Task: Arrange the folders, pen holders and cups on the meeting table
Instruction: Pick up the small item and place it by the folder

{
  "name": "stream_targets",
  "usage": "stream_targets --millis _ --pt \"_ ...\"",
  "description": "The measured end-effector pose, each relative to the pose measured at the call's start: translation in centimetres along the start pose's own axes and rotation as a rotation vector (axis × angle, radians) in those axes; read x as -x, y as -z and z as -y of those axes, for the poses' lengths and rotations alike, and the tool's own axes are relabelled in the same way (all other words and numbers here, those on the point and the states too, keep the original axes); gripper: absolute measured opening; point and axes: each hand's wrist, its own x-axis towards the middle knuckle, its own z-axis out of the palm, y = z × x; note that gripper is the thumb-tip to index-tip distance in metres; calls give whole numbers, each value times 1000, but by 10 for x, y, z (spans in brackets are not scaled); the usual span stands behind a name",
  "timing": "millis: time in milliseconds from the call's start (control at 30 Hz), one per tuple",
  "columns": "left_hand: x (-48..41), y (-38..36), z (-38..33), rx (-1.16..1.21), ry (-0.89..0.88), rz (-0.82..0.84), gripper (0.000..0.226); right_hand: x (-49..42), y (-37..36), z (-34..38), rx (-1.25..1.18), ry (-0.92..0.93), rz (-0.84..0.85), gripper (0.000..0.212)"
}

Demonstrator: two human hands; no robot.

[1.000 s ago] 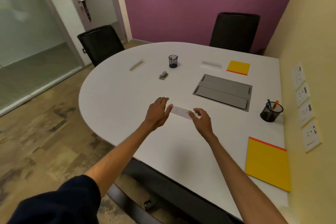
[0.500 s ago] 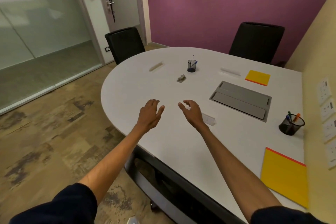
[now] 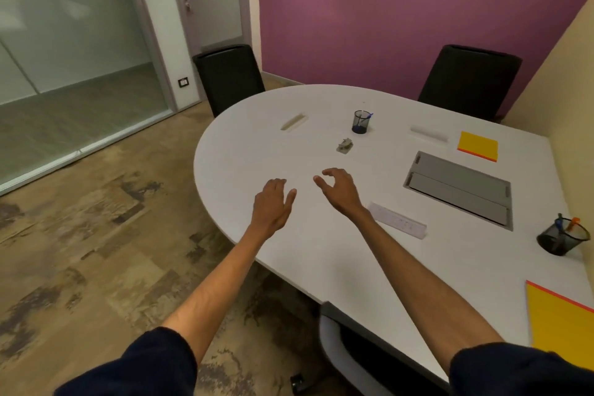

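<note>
Pen holders: two are standing upright on the white meeting table (image 3: 257, 138), well apart from each other.
Far pen holder (image 3: 361, 121): it is a clear, dark-tinted cup sitting near the middle of the far side and carrying a blue pen (image 3: 368, 115) that is leaning to its right rim.
Right pen holder (image 3: 561, 238): it is a black mesh cup standing near the yellow wall, and a blue pen (image 3: 560, 222) and an orange pen (image 3: 573, 222) are sticking out of it.
Folders: one yellow folder (image 3: 478, 145) is lying flat at the far right, beyond the grey cable hatch (image 3: 459, 190); a second yellow folder (image 3: 561, 321) is lying at the near right edge.
Left hand (image 3: 273, 202): it is hovering palm down over the table edge, fingers straight and together, gripping nothing.
Right hand (image 3: 340, 193): it is hovering beside the left one, thumb and fingers loosely curved and apart, holding nothing.
White card (image 3: 398, 220): it is lying on the table just right of the right wrist.
Small grey object (image 3: 345, 146): it is sitting between the hands and the far pen holder; what it is cannot be told.
Chairs: two black chairs (image 3: 229, 77) (image 3: 469, 80) are standing at the far side.
</note>
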Motion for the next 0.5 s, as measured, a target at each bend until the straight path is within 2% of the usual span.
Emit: stream_targets --millis 133,500 --pt "-21 12 41 -31 -30 25 56 -16 -40 15 -1 -20 -39 45" --pt "-86 4 115 39 15 99 56 -79 -118 10 35 -148 -16 45"
